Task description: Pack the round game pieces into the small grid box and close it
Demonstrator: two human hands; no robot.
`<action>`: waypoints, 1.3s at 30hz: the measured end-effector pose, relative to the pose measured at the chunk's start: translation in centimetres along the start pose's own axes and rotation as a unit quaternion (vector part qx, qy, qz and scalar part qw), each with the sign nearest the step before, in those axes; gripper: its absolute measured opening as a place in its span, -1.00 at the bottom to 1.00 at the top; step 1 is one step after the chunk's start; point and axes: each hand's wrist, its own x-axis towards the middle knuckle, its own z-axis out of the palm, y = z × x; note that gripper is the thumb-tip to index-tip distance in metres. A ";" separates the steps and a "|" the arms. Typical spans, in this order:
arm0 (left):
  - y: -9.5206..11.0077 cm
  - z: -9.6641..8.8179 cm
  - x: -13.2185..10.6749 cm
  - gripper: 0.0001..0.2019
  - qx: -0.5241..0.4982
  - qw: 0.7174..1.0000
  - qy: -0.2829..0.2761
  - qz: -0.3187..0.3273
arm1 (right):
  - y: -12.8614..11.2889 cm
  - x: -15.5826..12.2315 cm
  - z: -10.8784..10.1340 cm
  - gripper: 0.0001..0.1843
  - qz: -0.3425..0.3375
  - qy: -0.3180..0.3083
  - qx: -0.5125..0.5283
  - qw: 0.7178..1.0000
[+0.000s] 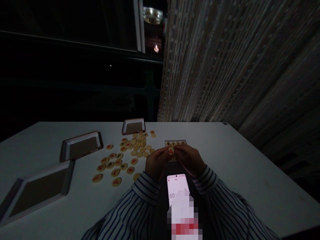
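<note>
My left hand point(156, 162) and my right hand point(189, 158) meet over the white table point(250, 166), fingers pinched together on one round cream game piece point(171, 151) with a red mark. Just beyond the hands lies a small tray point(175, 143) holding a row of such pieces. To the left, several round pieces point(130, 151) with red or black characters lie scattered on the table. Both forearms wear striped sleeves. A lit phone point(177, 188) lies between my wrists.
Three empty rectangular trays stand on the left: a small one point(133, 126) at the back, a middle one point(81, 145), and a large one point(37, 191) near the front edge. A curtain point(237, 60) hangs behind the table on the right. The room is dark.
</note>
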 end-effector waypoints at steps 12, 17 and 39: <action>0.0 0.0 -0.4 -0.84 0.074 0.997 -0.012 0.029 | 0.4 -0.9 0.4 -0.79 0.094 -0.002 0.103 0.990; -0.1 -0.2 -0.2 -0.84 0.114 0.992 0.001 0.052 | 0.7 -0.9 0.5 -0.82 0.071 0.004 0.094 0.993; 0.0 0.0 -0.1 -0.79 -0.074 0.996 -0.010 -0.052 | 0.5 -0.7 0.2 -0.77 -0.002 0.011 0.085 0.996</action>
